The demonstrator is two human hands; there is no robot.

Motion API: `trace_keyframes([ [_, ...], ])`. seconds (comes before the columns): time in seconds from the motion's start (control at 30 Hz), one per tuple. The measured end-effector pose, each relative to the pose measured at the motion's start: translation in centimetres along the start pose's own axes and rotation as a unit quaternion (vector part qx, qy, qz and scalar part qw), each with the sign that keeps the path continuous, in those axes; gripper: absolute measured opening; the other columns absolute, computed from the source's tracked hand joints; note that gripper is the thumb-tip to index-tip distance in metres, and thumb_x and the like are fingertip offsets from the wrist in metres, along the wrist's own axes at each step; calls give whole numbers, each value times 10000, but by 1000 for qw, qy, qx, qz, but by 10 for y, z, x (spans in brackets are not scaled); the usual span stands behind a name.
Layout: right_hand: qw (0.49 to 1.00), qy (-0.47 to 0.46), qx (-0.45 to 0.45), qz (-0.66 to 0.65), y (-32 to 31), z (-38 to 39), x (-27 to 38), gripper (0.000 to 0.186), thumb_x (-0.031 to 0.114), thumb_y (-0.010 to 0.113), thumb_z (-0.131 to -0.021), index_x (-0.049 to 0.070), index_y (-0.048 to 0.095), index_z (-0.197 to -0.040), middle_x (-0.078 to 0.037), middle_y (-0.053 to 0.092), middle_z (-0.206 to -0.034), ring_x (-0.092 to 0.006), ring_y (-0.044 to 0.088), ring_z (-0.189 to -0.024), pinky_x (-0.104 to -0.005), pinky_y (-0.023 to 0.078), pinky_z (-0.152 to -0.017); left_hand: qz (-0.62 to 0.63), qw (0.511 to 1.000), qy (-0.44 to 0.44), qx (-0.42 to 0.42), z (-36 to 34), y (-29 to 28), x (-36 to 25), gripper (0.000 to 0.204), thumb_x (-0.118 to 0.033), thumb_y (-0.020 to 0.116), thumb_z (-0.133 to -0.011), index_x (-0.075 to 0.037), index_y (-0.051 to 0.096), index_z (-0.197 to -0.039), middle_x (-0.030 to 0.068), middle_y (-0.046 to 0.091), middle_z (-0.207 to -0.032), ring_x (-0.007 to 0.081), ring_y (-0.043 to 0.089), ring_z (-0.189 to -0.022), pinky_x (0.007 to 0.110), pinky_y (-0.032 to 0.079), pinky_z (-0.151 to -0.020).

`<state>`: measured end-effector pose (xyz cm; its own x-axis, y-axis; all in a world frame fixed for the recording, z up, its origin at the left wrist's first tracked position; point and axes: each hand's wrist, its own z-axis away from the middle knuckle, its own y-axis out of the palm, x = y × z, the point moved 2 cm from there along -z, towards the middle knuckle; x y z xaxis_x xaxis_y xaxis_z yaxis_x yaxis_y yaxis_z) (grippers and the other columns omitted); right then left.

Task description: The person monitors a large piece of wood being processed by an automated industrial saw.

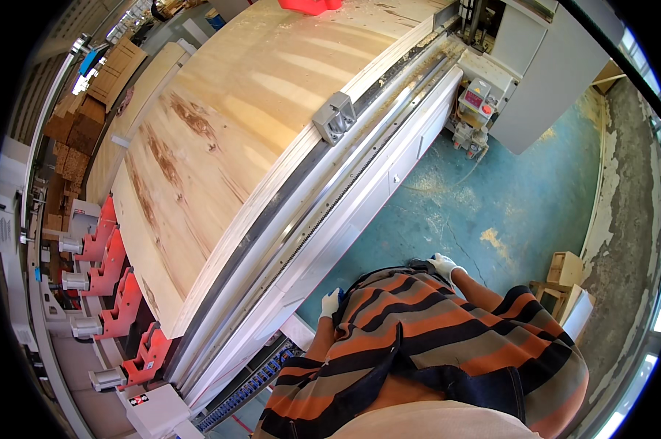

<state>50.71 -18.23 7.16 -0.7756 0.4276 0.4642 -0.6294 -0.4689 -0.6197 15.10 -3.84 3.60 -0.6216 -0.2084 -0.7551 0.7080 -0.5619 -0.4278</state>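
Observation:
My left hand (332, 301), in a white glove with a dark blue patch, hangs at my left side by the striped shirt (418, 314). It is apart from the machine's pale side panel (337, 245), and its fingers are mostly hidden. On the other side, my right hand (441, 265), also gloved in white, hangs low over the floor with its fingers loosely apart and nothing visible in it. Left of me, a thick stack of plywood sheets (235, 124) lies on the long machine bed. A grey metal block (335, 118) sits against the stack's near edge.
Several red clamps (144, 355) line the stack's left end. A toothed rail (345, 183) runs along the machine's side. An air-regulator unit (471, 117) is near a grey cabinet (539, 80). Wooden boxes (564, 271) stand by the worn wall at right. Sawdust lies on the blue-green floor (447, 197).

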Motion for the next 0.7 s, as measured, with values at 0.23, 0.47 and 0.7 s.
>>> trace_keyframes([
  [0.23, 990, 79, -18, -119, 30, -23, -30, 275, 201, 340, -751, 161, 442, -1003, -177, 412, -932, -305, 430, -885, -326, 346, -741, 14, 1000, 5, 0, -2, 2, 6, 247, -228, 493, -686, 11, 543, -644, 29, 525, -583, 106, 462, -526, 247, 365, -494],
  [0.47, 988, 80, -15, -130, 27, -22, -29, 265, 220, 361, -739, 169, 444, -985, -185, 408, -925, -318, 427, -882, -332, 347, -738, -115, 992, 56, 24, -4, 0, 11, 248, -233, 492, -688, 7, 545, -650, 31, 535, -595, 114, 475, -545, 252, 371, -507],
  [0.7, 989, 75, -9, -126, 23, -18, -26, 258, 244, 363, -741, 173, 449, -974, -188, 407, -926, -321, 423, -883, -333, 345, -735, 20, 1000, -9, 0, -3, 3, 10, 240, -240, 497, -690, -7, 548, -662, 18, 530, -605, 98, 467, -546, 236, 367, -502],
])
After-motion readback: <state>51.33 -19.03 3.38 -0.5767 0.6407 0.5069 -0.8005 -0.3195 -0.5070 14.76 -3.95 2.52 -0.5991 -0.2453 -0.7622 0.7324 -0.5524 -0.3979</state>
